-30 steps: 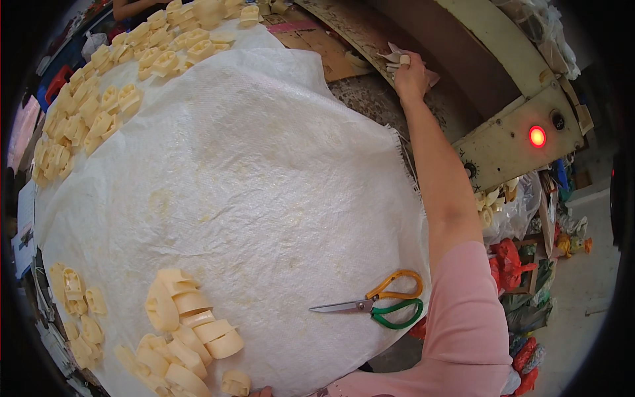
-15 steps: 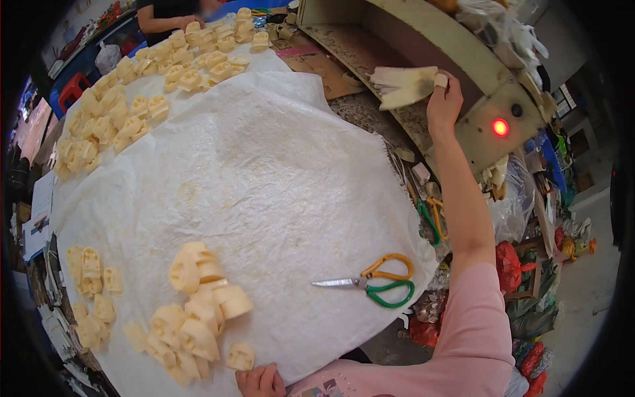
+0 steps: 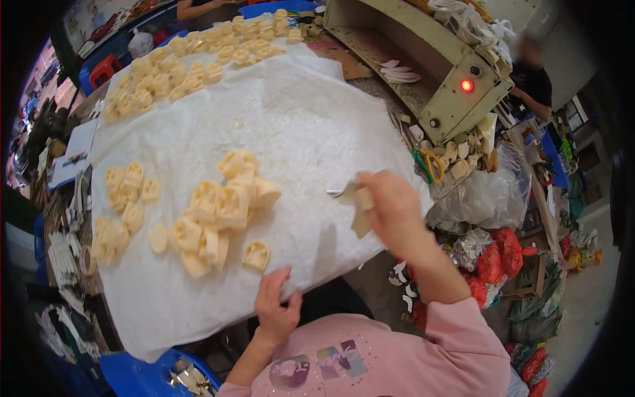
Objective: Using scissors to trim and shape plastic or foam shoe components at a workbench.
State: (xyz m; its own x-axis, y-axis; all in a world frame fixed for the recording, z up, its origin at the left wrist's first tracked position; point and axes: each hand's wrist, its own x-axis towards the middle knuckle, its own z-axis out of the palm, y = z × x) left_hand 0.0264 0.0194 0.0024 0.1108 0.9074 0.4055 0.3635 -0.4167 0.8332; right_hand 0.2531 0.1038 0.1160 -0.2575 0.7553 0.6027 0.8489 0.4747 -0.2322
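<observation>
Right hand [image 3: 395, 213] around beige piece [image 3: 361, 206]

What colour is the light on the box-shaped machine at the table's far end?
Red; the light glows on the cream-coloured machine, seen in the head view.

At the right of the table lie packages only, a big clear plastic bag [image 3: 486, 192] just under the cream machine [image 3: 423, 59], red plastic bags [image 3: 493, 261] below it, and white bags [image 3: 473, 20] on the machine top; no screens or signs are seen.
</observation>
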